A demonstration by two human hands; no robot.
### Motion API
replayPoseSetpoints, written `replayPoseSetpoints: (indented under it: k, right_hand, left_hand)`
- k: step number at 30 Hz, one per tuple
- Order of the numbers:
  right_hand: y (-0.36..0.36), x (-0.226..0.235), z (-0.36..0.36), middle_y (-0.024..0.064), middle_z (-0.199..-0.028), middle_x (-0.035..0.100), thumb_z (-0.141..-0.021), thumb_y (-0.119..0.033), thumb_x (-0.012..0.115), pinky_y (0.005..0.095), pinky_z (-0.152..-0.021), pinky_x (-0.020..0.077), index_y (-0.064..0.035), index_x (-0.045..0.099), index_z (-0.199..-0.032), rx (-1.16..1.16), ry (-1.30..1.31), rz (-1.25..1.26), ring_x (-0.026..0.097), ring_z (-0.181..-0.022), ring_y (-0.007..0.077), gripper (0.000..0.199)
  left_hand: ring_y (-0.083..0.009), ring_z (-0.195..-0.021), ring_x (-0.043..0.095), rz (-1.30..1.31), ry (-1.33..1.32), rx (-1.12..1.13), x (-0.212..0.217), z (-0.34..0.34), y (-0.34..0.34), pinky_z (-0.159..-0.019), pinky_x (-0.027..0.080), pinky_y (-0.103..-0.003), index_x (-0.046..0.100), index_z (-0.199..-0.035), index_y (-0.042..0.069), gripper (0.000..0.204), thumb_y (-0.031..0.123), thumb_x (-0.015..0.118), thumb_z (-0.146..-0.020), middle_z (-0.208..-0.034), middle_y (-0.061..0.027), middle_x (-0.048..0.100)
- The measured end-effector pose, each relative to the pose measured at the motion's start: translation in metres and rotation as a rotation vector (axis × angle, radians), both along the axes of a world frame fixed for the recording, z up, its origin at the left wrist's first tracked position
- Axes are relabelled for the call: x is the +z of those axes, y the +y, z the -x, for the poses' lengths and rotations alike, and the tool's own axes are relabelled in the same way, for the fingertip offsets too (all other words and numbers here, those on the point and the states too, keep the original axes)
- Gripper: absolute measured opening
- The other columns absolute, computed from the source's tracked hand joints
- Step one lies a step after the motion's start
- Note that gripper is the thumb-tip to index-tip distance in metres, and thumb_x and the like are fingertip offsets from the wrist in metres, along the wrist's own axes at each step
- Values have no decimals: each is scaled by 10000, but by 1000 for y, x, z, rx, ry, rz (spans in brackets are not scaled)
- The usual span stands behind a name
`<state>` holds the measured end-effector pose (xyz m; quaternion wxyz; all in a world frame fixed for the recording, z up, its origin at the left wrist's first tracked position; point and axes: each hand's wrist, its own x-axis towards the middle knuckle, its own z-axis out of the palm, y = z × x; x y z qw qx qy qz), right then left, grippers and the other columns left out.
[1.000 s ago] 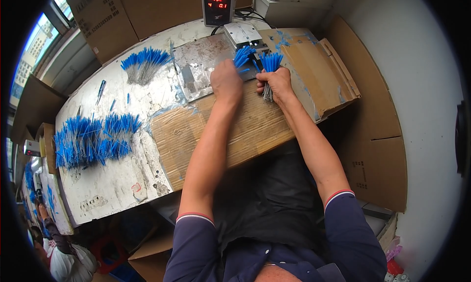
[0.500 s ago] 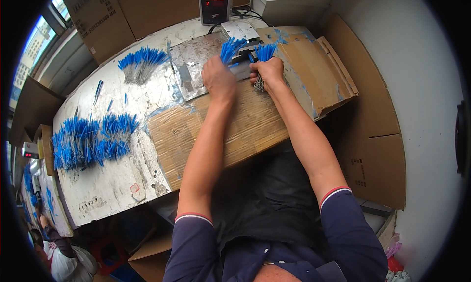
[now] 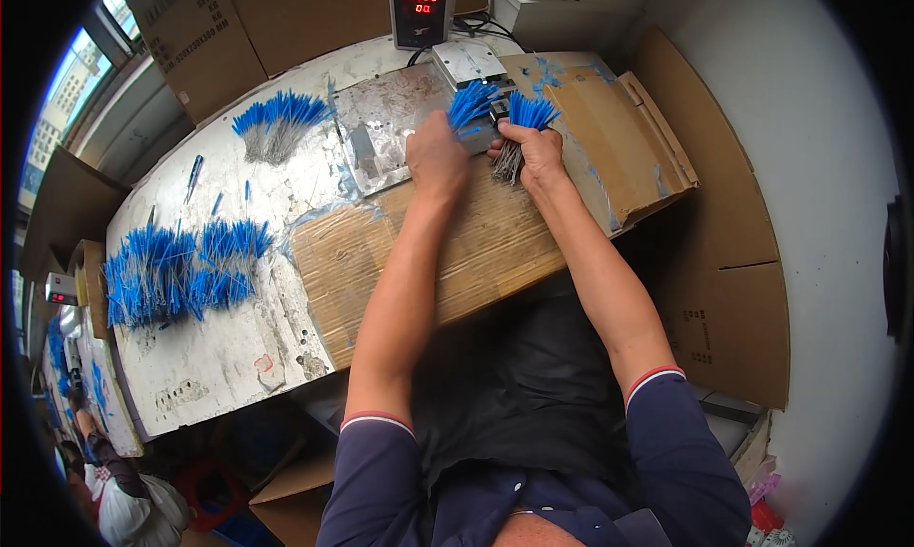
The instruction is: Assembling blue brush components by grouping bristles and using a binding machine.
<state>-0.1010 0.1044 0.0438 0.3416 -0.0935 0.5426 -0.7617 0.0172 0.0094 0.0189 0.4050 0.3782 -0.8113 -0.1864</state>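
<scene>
My right hand (image 3: 535, 150) is closed round a bundle of thin wires (image 3: 531, 112); their blue sleeved ends fan out above the fist and bare grey ends hang below it. Just left of it, my left hand (image 3: 440, 157) is smeared by motion, its fingers curled and partly hidden. A second bundle of blue-ended wires (image 3: 471, 105) rises from that hand. Between the two bundles is a small dark part (image 3: 498, 107) of the metal device (image 3: 468, 61), mostly hidden by wires and hands.
A counter box with red lit digits (image 3: 421, 14) stands behind. Piles of blue-ended wires (image 3: 281, 123) (image 3: 181, 271) lie on the white table (image 3: 219, 357), near a pen (image 3: 193, 178). Cardboard (image 3: 457, 242) covers the front edge; a carton (image 3: 619, 147) sits right. Another person's arm (image 3: 90, 428) shows far left.
Both hands and their wire bundles have shifted slightly right, and the right bundle sits a little lower. The red digits on the counter box have changed.
</scene>
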Motion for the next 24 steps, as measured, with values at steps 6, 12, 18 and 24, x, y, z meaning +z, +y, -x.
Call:
replayPoseSetpoints:
  k: [6, 12, 18, 24]
  right_hand:
    - [6, -6, 5, 138, -747, 681, -821, -1, 766, 370, -574, 628, 66, 665, -903, 77, 63, -53, 696, -624, 236, 146]
    - [11, -1, 4, 137, -788, 701, -828, -47, 781, 367, -584, 629, 60, 683, -900, 103, -17, -18, 711, -661, 238, 163]
    - [13, -1, 4, 129, -795, 703, -817, -32, 774, 362, -582, 627, 56, 688, -907, 85, -5, -5, 705, -659, 224, 153]
    - [9, 1, 1, 116, -699, 658, -791, 26, 742, 342, -469, 591, 32, 658, -794, 62, 85, -116, 664, -547, 211, 84]
  left_hand:
    - [-418, -843, 667, -9, -1, -13, 0, 0, -1, -769, 501, -513, 628, -1034, 51, 259, -7, 595, -783, -900, -194, 699]
    - [-410, -856, 669, -6, -7, -16, 0, -2, -1, -774, 502, -505, 645, -1038, 48, 260, -6, 587, -790, -898, -188, 702]
    - [-396, -879, 670, 3, -9, -36, 1, -1, 1, -784, 503, -500, 656, -1068, 45, 287, -4, 581, -795, -920, -188, 703]
    - [-391, -891, 657, 114, -52, -62, -4, -1, -2, -767, 495, -506, 631, -1006, 28, 206, -1, 582, -808, -915, -183, 680]
